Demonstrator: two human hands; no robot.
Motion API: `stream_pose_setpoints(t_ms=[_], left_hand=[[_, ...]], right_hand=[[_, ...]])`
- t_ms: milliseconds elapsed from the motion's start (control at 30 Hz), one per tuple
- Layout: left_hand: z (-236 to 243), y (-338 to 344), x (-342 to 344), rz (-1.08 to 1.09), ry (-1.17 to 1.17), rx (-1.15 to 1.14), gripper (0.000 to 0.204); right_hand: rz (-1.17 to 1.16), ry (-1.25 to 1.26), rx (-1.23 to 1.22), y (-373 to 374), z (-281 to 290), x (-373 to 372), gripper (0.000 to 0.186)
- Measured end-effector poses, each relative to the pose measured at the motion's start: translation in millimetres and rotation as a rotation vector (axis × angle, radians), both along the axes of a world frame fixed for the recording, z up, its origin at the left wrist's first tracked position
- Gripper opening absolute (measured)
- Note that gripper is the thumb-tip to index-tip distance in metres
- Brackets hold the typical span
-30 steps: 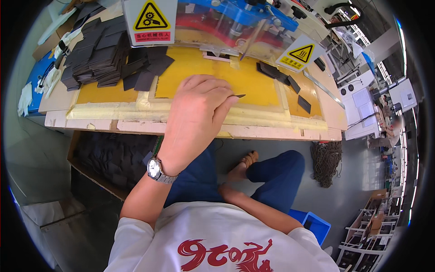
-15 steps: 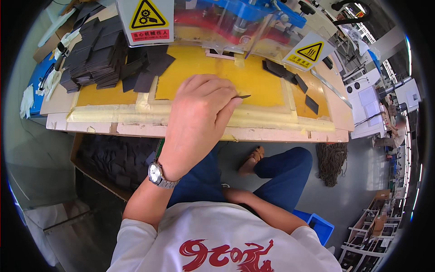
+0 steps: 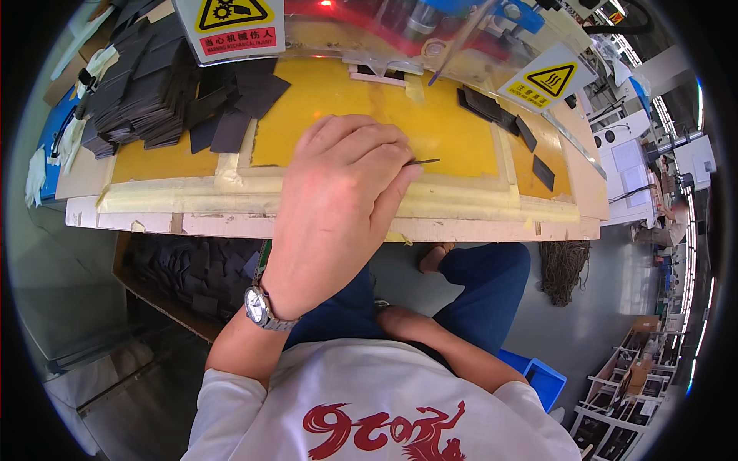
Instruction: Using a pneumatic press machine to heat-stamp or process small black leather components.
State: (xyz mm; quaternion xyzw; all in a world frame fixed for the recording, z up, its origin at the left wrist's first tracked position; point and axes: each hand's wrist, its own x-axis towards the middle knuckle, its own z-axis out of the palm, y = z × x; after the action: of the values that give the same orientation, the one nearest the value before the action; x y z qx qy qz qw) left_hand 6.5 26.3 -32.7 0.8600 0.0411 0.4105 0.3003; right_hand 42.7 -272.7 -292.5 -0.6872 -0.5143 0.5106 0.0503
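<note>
My left hand, wearing a wristwatch, hovers palm down over the yellow work surface. Its fingers are closed in a pinch, and a thin dark sliver pokes out between thumb and forefinger; it looks like a flat piece seen edge-on, but most of it is hidden by the hand. My right hand rests low in my lap, its fingers out of sight. Beyond the left hand, a small dark piece lies in a pale frame below the machine's clear guard.
Stacked dark flat pieces stand at the left, with loose ones beside them. A few more pieces lie at the right. The machine with warning signs spans the back. Below the table, a box holds many pieces.
The view has shifted slightly, so the table and machine sit a little higher and larger. My left hand keeps its pinch on the dark sliver; a red light now shows on the machine.
</note>
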Motion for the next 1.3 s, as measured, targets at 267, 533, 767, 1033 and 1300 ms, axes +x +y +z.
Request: stream_pose_setpoints(t_ms=[267, 533, 767, 1033, 1300], left_hand=[[-2, 1, -1, 0.016, -0.003, 0.052, 0.015], [-2, 2, -4, 0.001, -0.036, 0.046, 0.015], [2, 2, -4, 0.002, -0.032, 0.032, 0.014], [8, -5, 3, 0.027, 0.053, 0.051, 0.014], [21, -26, 5, 0.118, 0.238, 0.102, 0.017]], right_hand=[[0.02, -0.122, 0.02, 3, 35, 24, 0.033], [-0.149, -0.103, 0.003, -15, 67, 48, 0.05], [-0.303, -0.341, 0.275, -42, 149, 83, 0.036], [-1.263, -0.666, 0.78, -110, 109, 151, 0.015], [-1.869, -0.361, 0.677, -237, -148, 186, 0.019]])
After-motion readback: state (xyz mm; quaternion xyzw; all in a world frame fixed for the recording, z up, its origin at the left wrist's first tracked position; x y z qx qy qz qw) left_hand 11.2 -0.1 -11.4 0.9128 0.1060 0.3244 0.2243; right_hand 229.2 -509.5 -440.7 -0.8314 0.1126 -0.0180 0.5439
